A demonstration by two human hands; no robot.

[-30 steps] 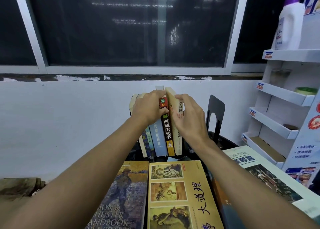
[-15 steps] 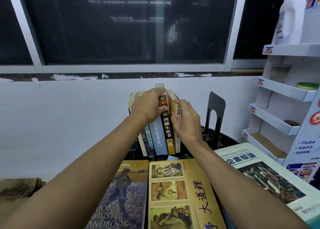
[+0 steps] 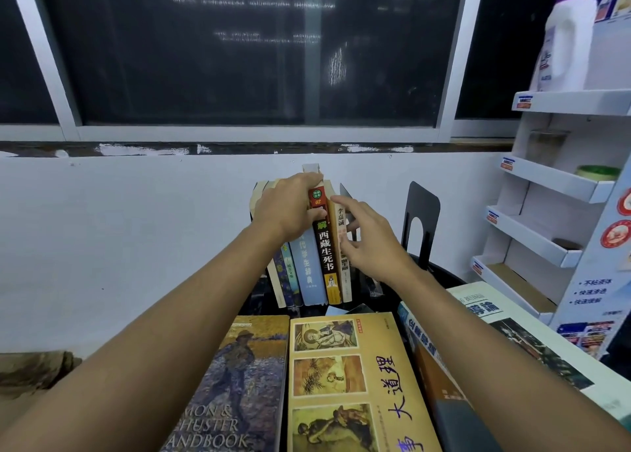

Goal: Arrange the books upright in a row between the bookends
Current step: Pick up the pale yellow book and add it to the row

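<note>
At twelve o'clock, the left hand (image 3: 286,209) grips the standing books (image 3: 309,270); the right hand (image 3: 372,243) is beside them, fingers apart.

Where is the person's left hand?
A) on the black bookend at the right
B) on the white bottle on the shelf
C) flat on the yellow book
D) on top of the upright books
D: the left hand grips the tops of the upright books, its fingers curled over their upper edges.

One wide-angle camera on the person's head looks forward and slightly down. It faces the white wall (image 3: 136,229) and dark window (image 3: 205,58), flat books (image 3: 341,376) close beneath it.
</note>
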